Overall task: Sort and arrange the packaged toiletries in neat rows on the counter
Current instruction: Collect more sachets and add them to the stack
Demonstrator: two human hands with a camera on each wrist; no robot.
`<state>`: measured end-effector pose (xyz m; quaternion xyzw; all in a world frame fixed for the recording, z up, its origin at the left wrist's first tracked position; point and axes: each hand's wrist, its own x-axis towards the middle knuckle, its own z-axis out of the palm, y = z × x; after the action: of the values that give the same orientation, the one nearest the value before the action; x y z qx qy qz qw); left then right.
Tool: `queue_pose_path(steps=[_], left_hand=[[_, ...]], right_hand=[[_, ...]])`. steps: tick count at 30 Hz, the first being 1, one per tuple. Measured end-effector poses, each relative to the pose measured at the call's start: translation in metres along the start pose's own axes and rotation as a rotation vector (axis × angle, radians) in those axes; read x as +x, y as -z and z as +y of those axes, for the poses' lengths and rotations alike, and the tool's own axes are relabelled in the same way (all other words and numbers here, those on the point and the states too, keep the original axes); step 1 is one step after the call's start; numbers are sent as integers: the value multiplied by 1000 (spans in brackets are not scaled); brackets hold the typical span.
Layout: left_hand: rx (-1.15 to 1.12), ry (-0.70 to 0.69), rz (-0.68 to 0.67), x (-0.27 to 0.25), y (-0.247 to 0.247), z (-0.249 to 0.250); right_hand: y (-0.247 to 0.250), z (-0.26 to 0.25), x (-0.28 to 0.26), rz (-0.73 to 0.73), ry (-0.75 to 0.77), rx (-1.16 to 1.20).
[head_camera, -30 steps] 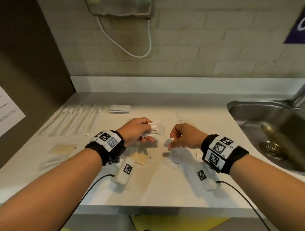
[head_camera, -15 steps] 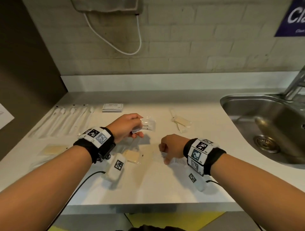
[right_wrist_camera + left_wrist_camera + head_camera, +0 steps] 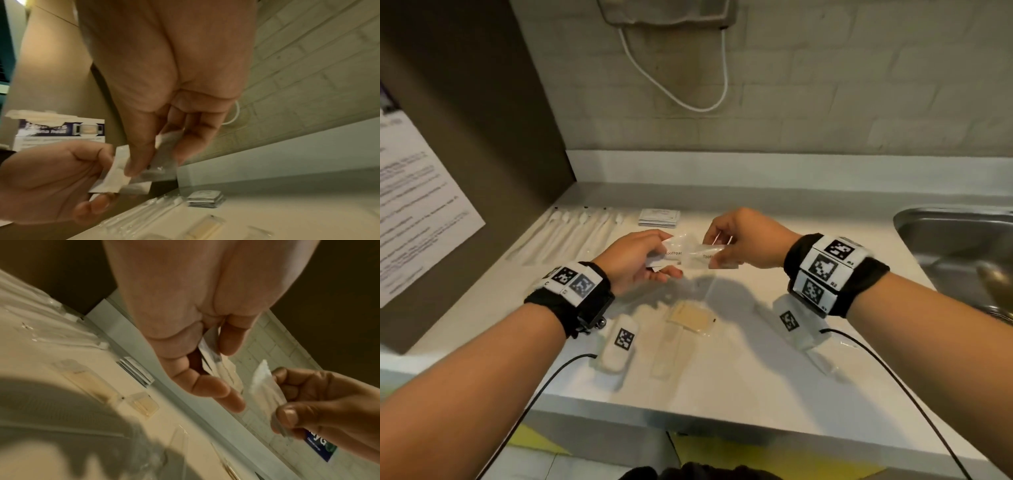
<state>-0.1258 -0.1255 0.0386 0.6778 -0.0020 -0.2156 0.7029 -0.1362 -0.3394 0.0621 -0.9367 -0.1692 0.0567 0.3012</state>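
The counter [image 3: 739, 377] carries most of the toiletries: a row of long wrapped toothbrushes [image 3: 571, 236] lies along its far left, a small stack of flat square packets [image 3: 659, 217] sits just beside that row near the back wall, and a clear packet with a tan pad inside [image 3: 690, 317] lies loose near the middle, below the hands. A steel sink [image 3: 959, 246] is sunk into the counter at the right. Above the counter, both hands are raised and nearly meet. The left hand [image 3: 635, 262] pinches a toothpaste sachet [image 3: 671, 251] between thumb and fingers, its grip taken at the sachet's left end so that the printed end sticks out toward the other hand. The right hand [image 3: 743, 240] pinches a second toothpaste sachet [image 3: 705, 257] at its right end, and the free ends of the two sachets overlap or touch between the grips; which lies on top cannot be told. Both sachets are off the counter, held in the air over its middle. They look very light, thin and soft, with slick crinkly film, so a fingertip pinch on a sealed flat edge should hold best; squeezing the filled middle would likely let the sachet bulge and slide. Laid down, they should rest flat, though the film may let them skid out of line.
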Motion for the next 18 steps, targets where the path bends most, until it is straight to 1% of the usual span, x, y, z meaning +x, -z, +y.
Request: queue_pose_path(steps=[5, 10, 12, 15, 18], left_hand=[[-4, 4, 1, -18, 31, -2], [16, 10, 60, -36, 71, 7], [62, 6, 77, -43, 89, 10], [160, -11, 168, -52, 119, 9], [139, -29, 250, -59, 153, 5]], right_hand=[[-18, -33, 31, 49, 91, 29], [-47, -73, 68, 64, 170, 61], [-59, -91, 81, 63, 194, 86], [-79, -119, 99, 50, 233, 111], [-98, -140, 117, 50, 262, 90]])
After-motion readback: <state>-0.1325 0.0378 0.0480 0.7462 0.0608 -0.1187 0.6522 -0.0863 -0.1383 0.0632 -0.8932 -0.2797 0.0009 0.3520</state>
